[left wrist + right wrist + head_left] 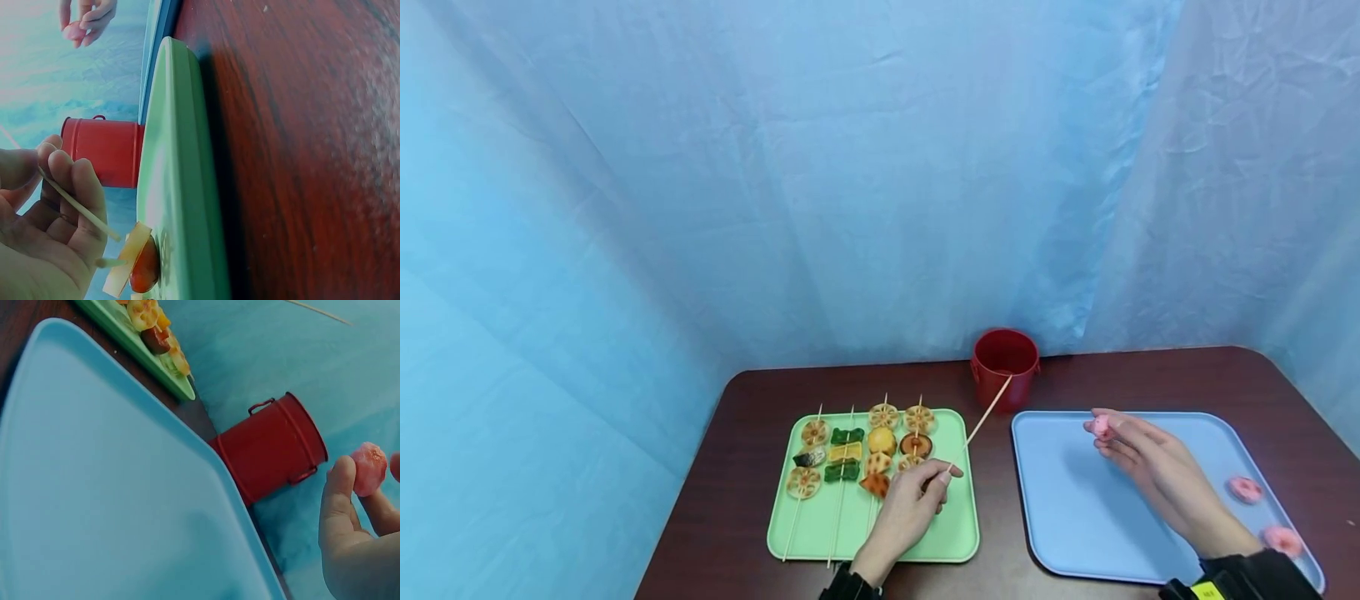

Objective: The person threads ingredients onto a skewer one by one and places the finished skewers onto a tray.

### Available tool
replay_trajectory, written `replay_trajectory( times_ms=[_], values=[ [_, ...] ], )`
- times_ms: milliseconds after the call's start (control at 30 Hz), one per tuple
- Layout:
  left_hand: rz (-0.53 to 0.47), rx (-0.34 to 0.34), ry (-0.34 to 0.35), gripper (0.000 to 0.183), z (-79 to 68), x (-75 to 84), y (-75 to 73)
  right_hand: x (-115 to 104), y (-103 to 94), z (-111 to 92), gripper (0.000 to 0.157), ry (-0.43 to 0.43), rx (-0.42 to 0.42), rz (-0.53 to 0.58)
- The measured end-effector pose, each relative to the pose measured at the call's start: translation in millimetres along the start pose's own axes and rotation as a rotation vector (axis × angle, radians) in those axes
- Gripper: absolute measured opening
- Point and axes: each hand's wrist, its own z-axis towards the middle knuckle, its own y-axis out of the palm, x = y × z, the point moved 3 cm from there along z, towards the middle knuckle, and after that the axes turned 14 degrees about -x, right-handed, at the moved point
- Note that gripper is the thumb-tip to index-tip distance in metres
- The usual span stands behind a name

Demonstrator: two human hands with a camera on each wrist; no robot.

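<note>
My left hand (pixel 910 504) pinches a bare wooden skewer (pixel 989 411) between thumb and fingers, above the right part of the green tray (pixel 951 537). The stick slants up and right, its tip overlapping the red bucket in the head view. Over the blue tray (pixel 1075 533), my right hand (pixel 1172 483) holds a small pink food piece (pixel 370 470) by its fingertips. Two more pink pieces, one farther back (pixel 1246 489) and one nearer (pixel 1282 541), lie along the blue tray's right side. The left forearm and hand hide part of the green tray.
Several loaded skewers lie side by side on the green tray, with lotus slices (pixel 803 482), green pieces (pixel 842 472), a yellow ball (pixel 882 440) and a mushroom slice (pixel 916 444). A red bucket (pixel 1006 367) stands behind, between the trays. Blue cloth (pixel 880 183) hangs behind the dark table (pixel 715 517).
</note>
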Motion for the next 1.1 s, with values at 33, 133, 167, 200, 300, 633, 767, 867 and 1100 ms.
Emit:
replay_trajectory(
  times_ms=[33, 133, 167, 200, 300, 633, 767, 867, 1100],
  values=[
    [0.012, 0.002, 0.002, 0.024, 0.2, 0.3, 0.0, -1, 2.2, 1, 0.045, 0.011, 0.004, -0.010],
    [0.059, 0.000, 0.016, 0.023, 0.7, 1.7, 0.5, -5, 8.3, 4, 0.054, 0.037, 0.020, -0.074],
    [0.078, -0.001, 0.024, 0.023, 0.8, 2.3, 0.8, -6, 10.4, 4, 0.056, 0.040, 0.024, -0.091],
    [0.096, -0.005, 0.031, 0.023, 0.9, 3.0, 1.1, -7, 12.3, 5, 0.056, 0.036, 0.020, -0.106],
    [0.151, -0.012, 0.053, 0.022, 0.7, 5.9, 2.4, -9, 17.0, 7, 0.049, 0.004, 0.015, -0.130],
    [0.131, -0.057, 0.035, 0.023, -3.6, 7.2, 8.1, -12, 30.0, 10, 0.037, -0.084, -0.026, -0.152],
    [0.144, -0.059, 0.027, 0.023, -2.9, 5.3, 8.5, -12, 36.0, 11, 0.038, -0.100, -0.032, -0.148],
    [0.149, -0.067, 0.013, 0.023, -3.2, 4.0, 8.9, -11, 40.2, 13, 0.039, -0.121, -0.028, -0.120],
    [0.147, -0.075, 0.002, 0.022, -4.1, 3.1, 8.4, -9, 44.1, 14, 0.038, -0.145, -0.029, -0.113]
  ],
)
